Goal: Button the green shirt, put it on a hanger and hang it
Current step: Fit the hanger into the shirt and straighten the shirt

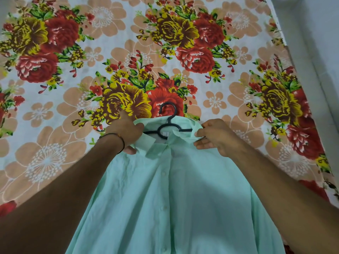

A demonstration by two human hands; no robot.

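The pale green shirt lies front up on the bed, its placket buttoned down the middle and its collar pointing away from me. A black plastic hanger sits inside the collar, its hook sticking out beyond the neck; its arms are hidden under the fabric. My left hand grips the left side of the collar and shoulder, thumb under the cloth. On the other side, my right hand pinches the right collar edge between thumb and fingers.
A floral bedsheet in red, yellow and peach covers the bed all around the shirt. The bed's right edge runs diagonally, with a pale wall or floor beyond it.
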